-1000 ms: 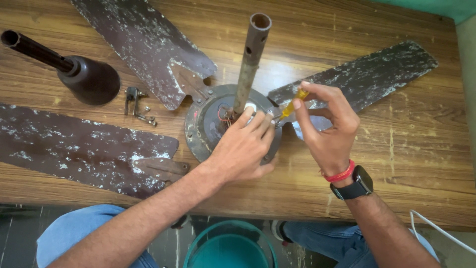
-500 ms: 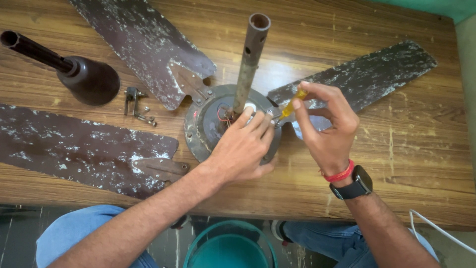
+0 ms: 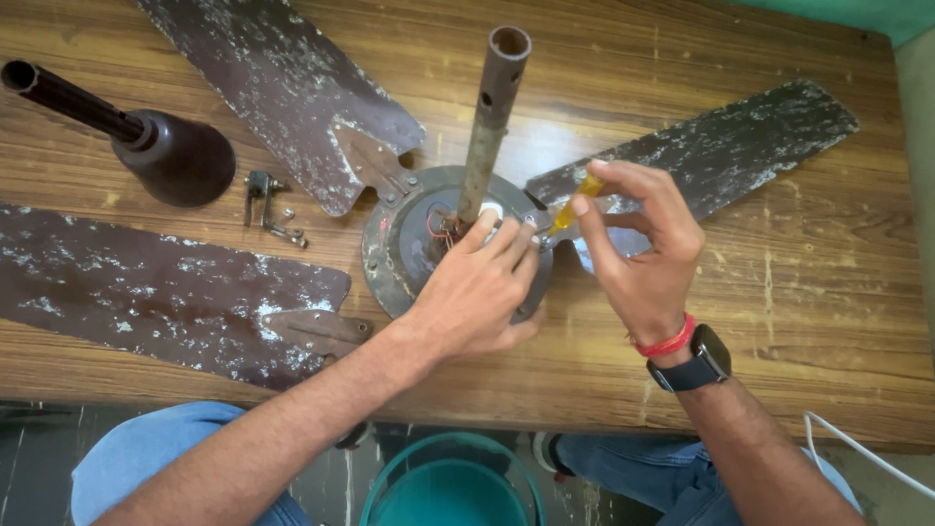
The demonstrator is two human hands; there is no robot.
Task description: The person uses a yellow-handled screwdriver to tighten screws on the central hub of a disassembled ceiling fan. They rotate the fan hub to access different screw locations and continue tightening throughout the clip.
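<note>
While the left hand (image 3: 482, 292) lies flat with loosely spread fingers on the round fan motor housing (image 3: 404, 248) near the table's (image 3: 828, 321) middle, the right hand (image 3: 638, 248) pinches a yellow-handled screwdriver (image 3: 565, 212) between thumb and fingertips, just beside the upright rusty rod (image 3: 492, 117).

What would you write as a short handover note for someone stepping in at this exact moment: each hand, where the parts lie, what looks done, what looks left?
Left hand: rests on the fan motor housing, fingers by the centre near the upright rod.
Right hand: pinches a yellow-handled screwdriver, tip at the housing's right edge.
Parts: three worn blades; the right blade meets the housing near the tool, the upper-left blade touches its rim, the lower-left blade lies apart. Dark canopy cover and small loose hardware sit at left.
Done: one blade appears detached.
Left: the right blade's fastening seems in progress.
</note>
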